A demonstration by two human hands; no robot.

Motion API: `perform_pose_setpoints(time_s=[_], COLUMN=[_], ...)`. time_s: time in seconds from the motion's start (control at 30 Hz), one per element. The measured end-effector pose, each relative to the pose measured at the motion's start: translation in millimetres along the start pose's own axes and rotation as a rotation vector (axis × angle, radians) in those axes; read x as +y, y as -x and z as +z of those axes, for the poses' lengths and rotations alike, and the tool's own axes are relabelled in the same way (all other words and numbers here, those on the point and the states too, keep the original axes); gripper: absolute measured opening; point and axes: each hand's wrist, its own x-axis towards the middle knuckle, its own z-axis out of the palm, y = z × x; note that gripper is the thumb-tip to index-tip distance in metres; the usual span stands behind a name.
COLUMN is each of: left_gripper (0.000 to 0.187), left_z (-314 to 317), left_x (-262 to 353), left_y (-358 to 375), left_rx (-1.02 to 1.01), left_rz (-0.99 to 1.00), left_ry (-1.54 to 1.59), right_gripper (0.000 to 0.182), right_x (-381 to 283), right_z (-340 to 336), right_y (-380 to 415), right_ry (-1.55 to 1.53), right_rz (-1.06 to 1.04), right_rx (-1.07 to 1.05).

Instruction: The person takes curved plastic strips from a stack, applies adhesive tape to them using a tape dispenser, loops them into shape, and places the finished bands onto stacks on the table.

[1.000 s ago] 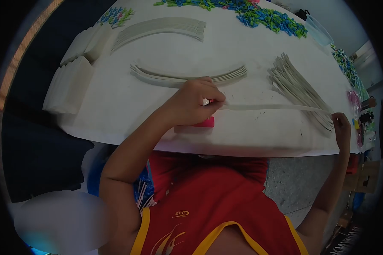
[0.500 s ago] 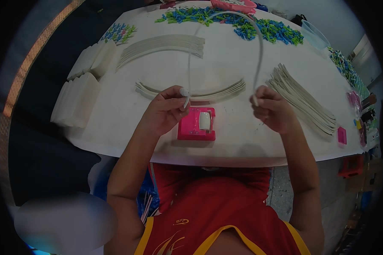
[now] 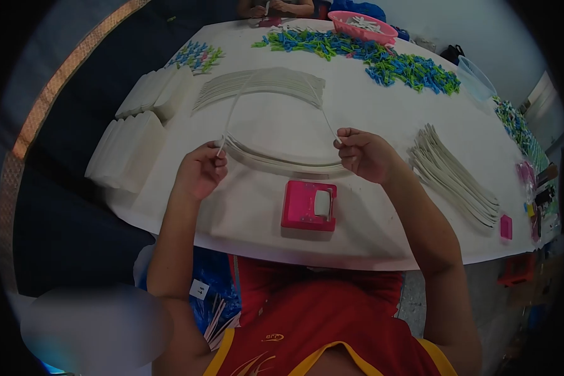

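Faintly, unreadable gold logo on red shirt, hands bending white strip.

A large white table carries stacks of curved white strips, a fan of straight white strips, white folded stacks at its left edge, a pink square device, and scattered blue and green plastic clips.
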Motion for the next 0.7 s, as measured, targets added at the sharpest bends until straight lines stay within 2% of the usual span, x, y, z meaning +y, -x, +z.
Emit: perform_pose_setpoints(time_s=[0.17, 0.27, 0.47, 0.7], left_gripper=[0.005, 0.004, 0.004, 0.004], left_z=[-52.7, -63.0, -85.2, -87.6], left_x=[41.9, 46.9, 45.0, 46.3], left_y=[-34.5, -53.5, -81.5, -90.0], left_rx=[0.192, 0.304, 0.393, 0.404], left_rz=[-0.067, -0.031, 0.04, 0.044], left_ry=[0.034, 0.092, 0.108, 0.11], right_gripper=[0.014, 0.013, 0.009, 0.005], right_x=[1.0, 4.6, 10.2, 9.7], right_z=[-11.8, -6.0, -12.1, -21.6], right_y=[-64.3, -87.9, -118.4, -124.2], right_ry=[-0.079, -0.103, -0.138, -0.237], right_rz=[0.046, 0.064, 0.062, 0.051], right_rx=[0.011, 0.04, 0.079, 0.083])
